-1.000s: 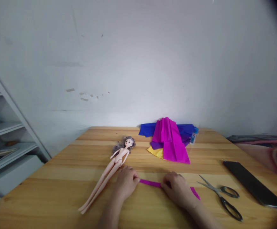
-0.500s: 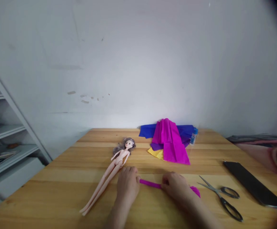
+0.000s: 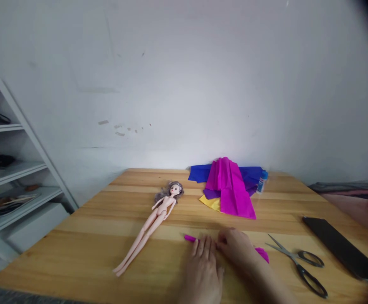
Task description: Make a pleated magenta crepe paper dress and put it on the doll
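Note:
A narrow folded magenta paper strip lies on the table in front of me. My left hand rests flat across its middle, fingers stretched out. Beside it, my right hand is closed, with thumb and fingertips gripping the strip near the left fingers. The strip's wider, crumpled end shows past the right wrist; the part between is covered by my hands. An undressed doll with long grey hair lies face up to the left. To the right are open scissors with black handles.
Magenta paper sheets lie over blue, purple and yellow ones at the back of the wooden table. A glue stick stands beside them. A dark flat slab lies at right; shelves stand at left.
My left hand has let go of the strip's left end, moved right and flattened onto its middle. The right hand keeps its hold. The view has shifted slightly left.

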### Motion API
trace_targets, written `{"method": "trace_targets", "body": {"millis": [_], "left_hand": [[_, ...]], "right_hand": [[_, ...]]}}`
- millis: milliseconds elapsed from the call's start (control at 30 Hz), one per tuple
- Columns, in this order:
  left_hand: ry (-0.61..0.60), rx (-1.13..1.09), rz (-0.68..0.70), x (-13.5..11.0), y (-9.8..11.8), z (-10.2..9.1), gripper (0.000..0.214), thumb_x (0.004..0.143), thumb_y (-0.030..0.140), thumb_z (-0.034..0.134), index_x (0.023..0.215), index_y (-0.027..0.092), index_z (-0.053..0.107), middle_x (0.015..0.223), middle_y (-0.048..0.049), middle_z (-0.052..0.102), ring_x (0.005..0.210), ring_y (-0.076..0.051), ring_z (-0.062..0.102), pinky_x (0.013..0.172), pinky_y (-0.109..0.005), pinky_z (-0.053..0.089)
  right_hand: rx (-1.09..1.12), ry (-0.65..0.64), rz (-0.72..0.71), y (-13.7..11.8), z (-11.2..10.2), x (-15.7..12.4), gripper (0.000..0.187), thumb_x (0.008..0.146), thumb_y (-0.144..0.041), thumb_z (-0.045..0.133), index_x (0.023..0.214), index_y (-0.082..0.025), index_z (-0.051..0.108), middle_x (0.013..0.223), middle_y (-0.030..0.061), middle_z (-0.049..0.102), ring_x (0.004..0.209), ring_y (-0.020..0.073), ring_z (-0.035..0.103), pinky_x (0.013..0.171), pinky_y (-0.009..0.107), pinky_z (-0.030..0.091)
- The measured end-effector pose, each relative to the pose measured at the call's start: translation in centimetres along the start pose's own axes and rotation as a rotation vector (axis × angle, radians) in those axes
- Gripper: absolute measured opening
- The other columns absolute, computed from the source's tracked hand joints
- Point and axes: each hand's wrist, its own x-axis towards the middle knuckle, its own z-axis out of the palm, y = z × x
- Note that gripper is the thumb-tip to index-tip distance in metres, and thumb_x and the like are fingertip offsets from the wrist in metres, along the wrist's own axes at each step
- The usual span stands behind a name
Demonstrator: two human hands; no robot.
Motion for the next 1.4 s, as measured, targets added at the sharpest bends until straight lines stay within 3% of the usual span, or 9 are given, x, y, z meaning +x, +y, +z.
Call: {"method": "trace_targets", "body": {"millis": [233, 433, 633, 733, 800, 900, 1000, 1100, 1400], "left_hand": [[-0.080, 0.004, 0.101, -0.9, -2.6, -2.0, 0.061, 0.092, 0.052, 0.026, 0.142, 0.017, 0.028, 0.149, -0.0074, 0.023, 0.138, -0.023, 0.020, 0.114, -0.043, 0.019], [-0.095, 0.053, 0.132, -1.2, -5.8, -2.3, 0.057, 0.094, 0.045, 0.025, 0.144, 0.019, 0.018, 0.151, -0.0045, 0.016, 0.139, -0.021, 0.013, 0.115, -0.043, 0.014], [-0.150, 0.114, 0.033, -1.6, -7.8, -4.0, 0.055, 0.091, 0.036, 0.029, 0.143, 0.018, 0.025, 0.149, -0.0044, 0.022, 0.138, -0.022, 0.019, 0.114, -0.046, 0.017], [-0.087, 0.181, 0.008, -1.8, -8.5, -4.3, 0.052, 0.089, 0.033, 0.033, 0.138, 0.018, 0.037, 0.145, -0.0055, 0.033, 0.136, -0.025, 0.026, 0.112, -0.050, 0.020], [0.015, 0.220, 0.008, -1.8, -8.2, -3.8, 0.049, 0.088, 0.030, 0.035, 0.135, 0.018, 0.042, 0.143, -0.0067, 0.038, 0.135, -0.026, 0.029, 0.111, -0.050, 0.024], [0.147, 0.217, 0.071, -1.6, -6.0, -2.3, 0.050, 0.089, 0.025, 0.033, 0.136, 0.013, 0.040, 0.145, -0.0095, 0.034, 0.134, -0.025, 0.031, 0.109, -0.044, 0.031], [0.108, 0.129, 0.195, -1.0, -2.9, -0.7, 0.052, 0.088, 0.024, 0.034, 0.139, 0.015, 0.034, 0.145, -0.0075, 0.034, 0.133, -0.022, 0.032, 0.110, -0.040, 0.031], [0.065, 0.058, 0.202, -0.5, -0.8, 0.3, 0.055, 0.084, 0.022, 0.041, 0.138, 0.014, 0.036, 0.143, -0.0082, 0.039, 0.132, -0.022, 0.035, 0.111, -0.040, 0.031], [0.061, 0.081, 0.125, -0.2, -0.2, 0.7, 0.053, 0.082, 0.020, 0.041, 0.134, 0.008, 0.042, 0.139, -0.0123, 0.044, 0.129, -0.025, 0.040, 0.108, -0.041, 0.034]], "right_hand": [[0.024, 0.012, -0.017, -0.1, -0.2, -0.2, 0.017, 0.072, -0.024, 0.053, 0.070, -0.022, 0.070, 0.074, 0.0037, 0.072, 0.068, 0.0173, 0.061, 0.056, 0.025, 0.030], [0.021, 0.014, -0.009, 0.0, -0.1, -0.2, 0.016, 0.071, -0.024, 0.054, 0.071, -0.022, 0.070, 0.074, 0.0037, 0.071, 0.069, 0.0176, 0.061, 0.056, 0.025, 0.031], [0.007, -0.018, 0.007, -0.2, -0.5, -0.2, 0.019, 0.071, -0.022, 0.053, 0.075, -0.023, 0.071, 0.079, 0.0041, 0.072, 0.074, 0.0187, 0.063, 0.060, 0.025, 0.035], [-0.001, -0.025, 0.012, -0.4, -0.7, -0.3, 0.021, 0.072, -0.021, 0.052, 0.076, -0.023, 0.072, 0.081, 0.0052, 0.072, 0.076, 0.0200, 0.064, 0.061, 0.026, 0.037], [-0.007, -0.030, 0.013, -0.5, -0.8, -0.3, 0.021, 0.072, -0.021, 0.052, 0.077, -0.023, 0.072, 0.082, 0.0063, 0.072, 0.078, 0.0211, 0.064, 0.062, 0.027, 0.038], [-0.008, -0.027, 0.003, -0.5, -0.9, -0.3, 0.020, 0.071, -0.022, 0.054, 0.077, -0.022, 0.072, 0.083, 0.0082, 0.072, 0.079, 0.0234, 0.065, 0.064, 0.028, 0.041], [-0.028, -0.028, -0.007, -0.6, -1.0, -0.2, 0.021, 0.073, -0.024, 0.053, 0.079, -0.021, 0.073, 0.084, 0.0104, 0.072, 0.081, 0.0254, 0.066, 0.066, 0.030, 0.043], [-0.068, -0.032, 0.005, -0.6, -1.0, -0.3, 0.026, 0.075, -0.020, 0.049, 0.082, -0.020, 0.073, 0.086, 0.0123, 0.072, 0.081, 0.0248, 0.066, 0.068, 0.030, 0.045], [-0.030, -0.025, 0.017, -0.7, -1.1, -0.7, 0.026, 0.077, -0.022, 0.048, 0.084, -0.020, 0.073, 0.087, 0.0117, 0.072, 0.082, 0.0242, 0.065, 0.069, 0.030, 0.043]]}}
